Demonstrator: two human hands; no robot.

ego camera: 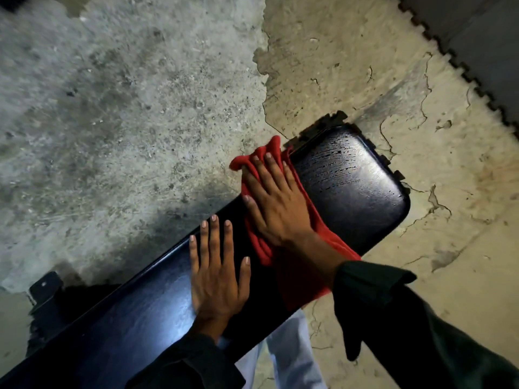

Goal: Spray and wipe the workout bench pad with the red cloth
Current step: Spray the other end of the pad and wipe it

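Stage: wiping, judged mid-course. Spraying judged done: streaks and droplets of liquid across far end of black bench pad [351, 175], not yet wiped. Near stretch glossy; wiped or not, cannot tell.

Red cloth [292, 265]: spread on pad's middle, bunched at far edge, near edge draped over pad's side.

Right hand [276, 203]: flat on cloth, fingers straight and spread, pressing, not grasping.

Left hand [217, 273]: flat on bare pad just beside cloth, fingers straight, holding nothing.

Containers: none visible; no spray bottle in view.

Surroundings: worn concrete floor [126, 108].
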